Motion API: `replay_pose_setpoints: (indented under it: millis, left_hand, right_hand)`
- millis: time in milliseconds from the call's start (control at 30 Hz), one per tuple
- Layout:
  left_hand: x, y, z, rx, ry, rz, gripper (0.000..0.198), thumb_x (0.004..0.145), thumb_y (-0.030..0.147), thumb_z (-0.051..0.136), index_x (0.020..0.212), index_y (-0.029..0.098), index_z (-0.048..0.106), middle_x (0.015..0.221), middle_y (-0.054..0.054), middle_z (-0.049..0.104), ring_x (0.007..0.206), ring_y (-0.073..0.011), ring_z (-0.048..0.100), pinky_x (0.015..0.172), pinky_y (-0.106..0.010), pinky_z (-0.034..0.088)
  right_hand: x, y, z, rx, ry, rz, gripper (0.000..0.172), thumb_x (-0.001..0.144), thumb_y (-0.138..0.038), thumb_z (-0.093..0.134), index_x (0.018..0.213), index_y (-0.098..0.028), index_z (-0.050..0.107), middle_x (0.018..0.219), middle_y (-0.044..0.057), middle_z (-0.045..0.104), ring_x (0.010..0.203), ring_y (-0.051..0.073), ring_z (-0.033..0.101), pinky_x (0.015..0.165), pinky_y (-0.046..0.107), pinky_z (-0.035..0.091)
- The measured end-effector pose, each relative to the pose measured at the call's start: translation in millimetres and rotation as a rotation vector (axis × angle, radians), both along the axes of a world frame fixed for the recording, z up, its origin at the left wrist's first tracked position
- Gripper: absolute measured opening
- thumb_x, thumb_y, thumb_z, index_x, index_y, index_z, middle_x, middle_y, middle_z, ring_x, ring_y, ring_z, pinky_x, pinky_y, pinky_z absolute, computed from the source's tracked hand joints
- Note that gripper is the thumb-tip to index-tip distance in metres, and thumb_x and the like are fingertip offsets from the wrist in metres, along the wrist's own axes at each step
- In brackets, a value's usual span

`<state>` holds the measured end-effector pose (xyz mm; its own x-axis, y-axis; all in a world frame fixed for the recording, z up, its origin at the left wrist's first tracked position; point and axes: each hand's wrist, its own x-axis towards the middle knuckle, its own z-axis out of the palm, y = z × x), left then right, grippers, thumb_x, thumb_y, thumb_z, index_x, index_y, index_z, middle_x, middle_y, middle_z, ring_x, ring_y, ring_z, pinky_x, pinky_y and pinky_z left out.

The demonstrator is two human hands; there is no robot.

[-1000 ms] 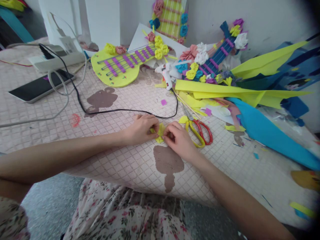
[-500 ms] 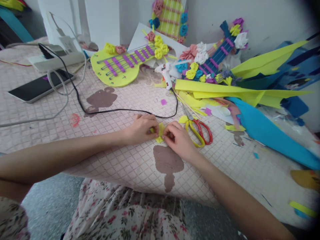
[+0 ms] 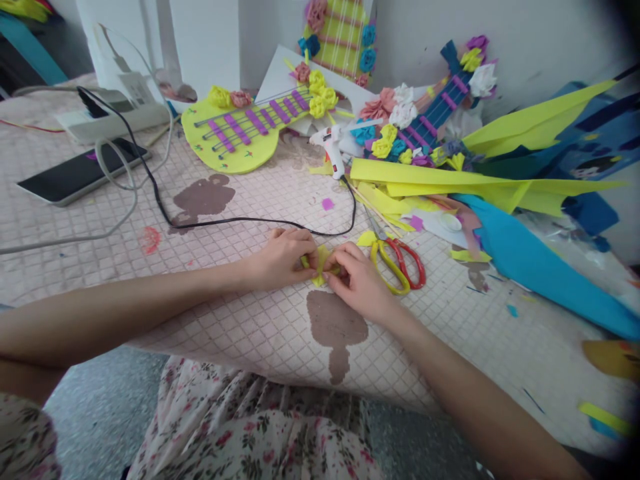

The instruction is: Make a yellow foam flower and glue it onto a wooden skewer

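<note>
Between my two hands is a small piece of yellow crepe paper (image 3: 321,259), low over the table near its front edge. My left hand (image 3: 290,259) pinches its left side, fingertips pressed together. On the opposite side my right hand (image 3: 356,275) grips the paper with thumb and curled fingers. The fingers hide much of the piece, so its full shape cannot be made out. Just right of my right hand lie scissors (image 3: 400,263) with one yellow and one red handle. A small yellow scrap (image 3: 367,238) rests beside their blades.
Behind my hands, a black cord (image 3: 240,220) runs to a white glue gun (image 3: 331,152). A yellow paper guitar (image 3: 240,137) and a blue one (image 3: 435,113) lie at the back. Blue paper (image 3: 545,267) spreads rightward. A phone (image 3: 83,172) and power strip (image 3: 113,117) sit left.
Both hands stay in nearly the same place. The fingers of my right hand have shifted slightly on the yellow paper, and a bit more of it shows there.
</note>
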<state>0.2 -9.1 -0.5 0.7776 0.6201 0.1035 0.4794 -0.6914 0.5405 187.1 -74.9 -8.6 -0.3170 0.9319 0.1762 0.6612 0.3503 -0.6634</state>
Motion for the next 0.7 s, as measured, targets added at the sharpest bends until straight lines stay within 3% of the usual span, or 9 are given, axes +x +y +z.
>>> replay_pose_setpoints:
  millis: [433, 700]
  left_hand:
    - [-0.6, 0.1, -0.9, 0.020, 0.008, -0.009, 0.011, 0.075, 0.026, 0.064, 0.079, 0.017, 0.061, 0.091, -0.003, 0.058, 0.091, -0.0196, 0.052, 0.081, -0.035, 0.029]
    - [-3.3, 3.8, 1.3, 0.003, 0.046, -0.065, 0.032, 0.063, 0.036, 0.074, 0.084, 0.018, 0.060, 0.094, -0.003, 0.056, 0.096, -0.0226, 0.050, 0.087, -0.037, 0.029]
  right_hand:
    - [-1.9, -2.7, 3.2, 0.003, -0.078, -0.022, 0.012, 0.077, -0.019, 0.060, 0.085, -0.022, 0.051, 0.094, 0.003, 0.047, 0.084, 0.016, 0.053, 0.074, 0.031, 0.048]
    - [-1.9, -5.7, 10.9, -0.039, -0.110, 0.003, 0.028, 0.072, -0.032, 0.069, 0.091, -0.022, 0.051, 0.099, 0.004, 0.048, 0.094, 0.019, 0.052, 0.081, 0.034, 0.046]
